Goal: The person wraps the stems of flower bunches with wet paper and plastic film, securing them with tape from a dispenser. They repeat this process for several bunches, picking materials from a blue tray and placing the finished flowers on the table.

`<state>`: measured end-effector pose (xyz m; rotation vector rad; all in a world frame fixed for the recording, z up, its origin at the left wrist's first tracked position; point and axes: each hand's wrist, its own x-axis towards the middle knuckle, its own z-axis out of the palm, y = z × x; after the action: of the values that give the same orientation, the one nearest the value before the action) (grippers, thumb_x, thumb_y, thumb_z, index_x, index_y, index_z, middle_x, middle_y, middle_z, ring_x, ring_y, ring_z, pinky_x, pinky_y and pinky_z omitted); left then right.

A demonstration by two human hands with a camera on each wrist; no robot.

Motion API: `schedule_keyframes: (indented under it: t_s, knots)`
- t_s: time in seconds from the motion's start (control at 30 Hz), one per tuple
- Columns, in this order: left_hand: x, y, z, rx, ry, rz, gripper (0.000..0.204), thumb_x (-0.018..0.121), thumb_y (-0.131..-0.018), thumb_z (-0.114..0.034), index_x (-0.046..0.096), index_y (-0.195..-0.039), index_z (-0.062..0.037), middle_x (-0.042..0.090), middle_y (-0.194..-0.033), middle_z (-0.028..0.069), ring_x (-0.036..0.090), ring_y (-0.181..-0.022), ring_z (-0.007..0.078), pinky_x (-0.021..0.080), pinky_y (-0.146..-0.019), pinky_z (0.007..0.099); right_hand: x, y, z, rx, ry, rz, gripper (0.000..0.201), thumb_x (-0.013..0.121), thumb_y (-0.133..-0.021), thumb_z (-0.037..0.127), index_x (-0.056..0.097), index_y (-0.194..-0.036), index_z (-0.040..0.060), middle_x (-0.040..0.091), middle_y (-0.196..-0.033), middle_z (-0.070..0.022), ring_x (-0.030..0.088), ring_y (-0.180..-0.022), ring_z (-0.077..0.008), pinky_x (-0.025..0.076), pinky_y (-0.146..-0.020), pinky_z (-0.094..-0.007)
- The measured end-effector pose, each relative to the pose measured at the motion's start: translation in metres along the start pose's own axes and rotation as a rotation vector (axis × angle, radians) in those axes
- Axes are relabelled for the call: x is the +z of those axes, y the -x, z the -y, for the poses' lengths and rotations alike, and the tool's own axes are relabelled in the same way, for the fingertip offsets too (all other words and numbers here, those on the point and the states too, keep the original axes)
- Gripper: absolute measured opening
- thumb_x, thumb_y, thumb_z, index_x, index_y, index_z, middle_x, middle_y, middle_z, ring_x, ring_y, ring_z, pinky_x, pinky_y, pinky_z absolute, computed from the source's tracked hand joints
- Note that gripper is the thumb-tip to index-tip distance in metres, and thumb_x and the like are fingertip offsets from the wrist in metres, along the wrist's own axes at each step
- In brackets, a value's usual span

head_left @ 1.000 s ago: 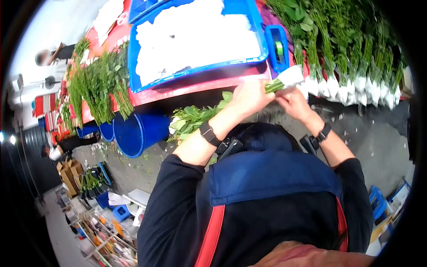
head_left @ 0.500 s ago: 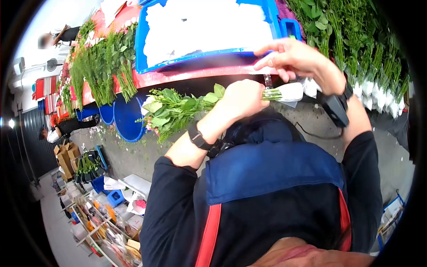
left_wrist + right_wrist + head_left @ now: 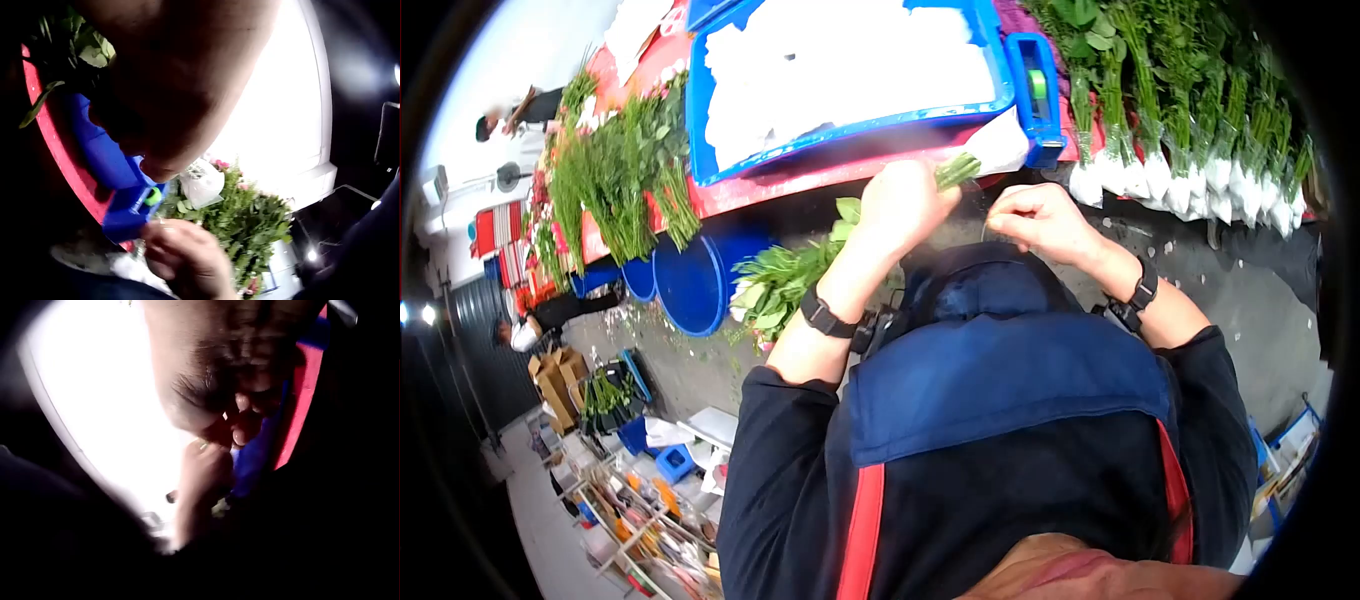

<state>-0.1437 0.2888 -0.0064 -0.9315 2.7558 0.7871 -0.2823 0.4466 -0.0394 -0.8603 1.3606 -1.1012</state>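
Observation:
In the head view, my left hand (image 3: 903, 208) grips a bunch of flowers (image 3: 772, 288) around its green stems. The leafy heads hang out to the left, beside the forearm. On the right the stem ends (image 3: 956, 171) stick out of the fist, with a white wrap (image 3: 1000, 143) around their tip. That wrap (image 3: 203, 184) also shows in the left wrist view. Just right of and below the stems, my right hand (image 3: 1048, 222) has thumb and fingers pinched together on a thin strand (image 3: 985, 231). Dark shadow hides most of the fingers in the right wrist view.
A blue tray (image 3: 870, 128) heaped with white material stands on the red table (image 3: 745, 203), beside a blue tape dispenser (image 3: 1040, 100). Wrapped bunches (image 3: 1190, 130) line the right; loose greenery (image 3: 615, 180) lies left. Blue buckets (image 3: 690, 285) stand below. A person is at far left.
The right hand reached up with spread fingers half a second ago, and is now lower with its fingertips pinched. The left hand has tilted the bunch, raising its white-wrapped end toward the tray.

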Motion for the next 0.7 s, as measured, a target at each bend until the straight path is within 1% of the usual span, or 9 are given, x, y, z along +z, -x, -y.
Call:
schedule_keyframes:
  t_s: [0.1,0.23,0.3,0.37,0.4,0.43,0.5,0.63,0.7]
  knots:
    - [0.013,-0.013,-0.017,0.119,-0.304,-0.05,0.028,0.066,-0.077,-0.028,0.06,-0.082,-0.0006,0.065,-0.072,0.0186,0.067,-0.067,0.0328,0.053,-0.062,0.0429,0.003,0.0,0.04,0.109,-0.292,-0.144,0.016,0.062,-0.086,0.01,0.069,-0.091,-0.0029,0.067,-0.073,-0.0051,0.055,-0.049,-0.0083,0.043,-0.046,-0.0204]
    - [0.018,-0.037,-0.034,0.31,-0.453,-0.127,0.015,0.059,-0.079,-0.019,0.058,-0.076,-0.0039,0.064,-0.067,0.0149,0.067,-0.064,0.0288,0.054,-0.056,0.0383,-0.016,0.014,0.047,0.017,-0.3,-0.205,0.043,0.063,-0.083,0.012,0.055,-0.122,-0.0043,0.066,-0.101,-0.0112,0.062,-0.061,-0.0104,0.046,-0.05,-0.0221]
    - [0.015,-0.035,-0.053,0.424,-0.624,-0.133,0.009,0.059,-0.078,-0.015,0.059,-0.074,-0.0067,0.065,-0.065,0.0102,0.066,-0.058,0.0228,0.053,-0.05,0.0344,-0.031,0.027,0.036,-0.511,0.61,-0.576,0.04,0.064,-0.078,0.011,0.055,-0.116,-0.0011,0.062,-0.107,-0.0147,0.065,-0.078,-0.0272,0.051,-0.062,-0.0361]
    - [0.016,-0.036,-0.074,0.558,-0.799,-0.16,0.006,0.058,-0.077,-0.014,0.059,-0.073,-0.0096,0.064,-0.065,0.0056,0.065,-0.055,0.0172,0.051,-0.045,0.0299,-0.042,0.04,0.034,-0.632,1.045,-0.587,0.029,0.065,-0.075,0.012,0.056,-0.1,0.0006,0.063,-0.098,-0.0166,0.063,-0.08,-0.0341,0.05,-0.064,-0.043]
    - [0.013,-0.038,-0.09,0.689,-0.8,-0.166,0.004,0.058,-0.076,-0.014,0.06,-0.074,-0.0104,0.063,-0.064,0.0027,0.065,-0.054,0.015,0.049,-0.043,0.0267,-0.042,0.044,0.028,-0.475,0.972,-0.509,0.025,0.065,-0.073,0.012,0.056,-0.094,0.0016,0.063,-0.091,-0.0164,0.063,-0.079,-0.0345,0.049,-0.064,-0.0441]
    - [0.01,-0.035,-0.113,0.7,-0.78,-0.136,0.005,0.059,-0.075,-0.015,0.06,-0.073,-0.0107,0.062,-0.061,0.0023,0.065,-0.055,0.0169,0.05,-0.047,0.0322,-0.04,0.046,0.019,-0.322,0.89,-0.431,0.021,0.066,-0.072,0.013,0.057,-0.087,0.0026,0.064,-0.084,-0.0161,0.063,-0.078,-0.0349,0.048,-0.063,-0.0451]
    - [0.004,-0.035,-0.153,0.71,-0.849,-0.026,0.009,0.059,-0.075,-0.017,0.059,-0.078,-0.0087,0.063,-0.073,0.0064,0.066,-0.071,0.0195,0.052,-0.067,0.0401,-0.048,0.06,0.015,-0.379,0.742,-0.614,0.014,0.067,-0.073,0.014,0.059,-0.08,0.0039,0.062,-0.075,-0.0168,0.061,-0.069,-0.037,0.048,-0.061,-0.0456]
    - [-0.04,-0.033,-0.219,1.326,-0.492,-0.54,0.03,0.056,-0.076,-0.018,0.055,-0.103,-0.0055,0.058,-0.109,0.0102,0.053,-0.116,0.0269,0.03,-0.104,0.0489,-0.085,0.097,0.02,-0.503,0.665,-1.226,0.016,0.068,-0.077,0.014,0.063,-0.089,0.0052,0.061,-0.072,-0.0152,0.06,-0.065,-0.0339,0.049,-0.059,-0.0389]
    - [-0.05,-0.029,-0.228,1.357,-0.322,-0.597,0.033,0.056,-0.076,-0.016,0.057,-0.108,-0.0075,0.059,-0.111,0.0092,0.052,-0.12,0.0285,0.028,-0.106,0.0511,-0.117,0.121,0.028,-0.355,0.719,-1.484,0.014,0.065,-0.082,0.016,0.063,-0.089,0.0045,0.062,-0.074,-0.015,0.06,-0.064,-0.0322,0.048,-0.058,-0.0374]
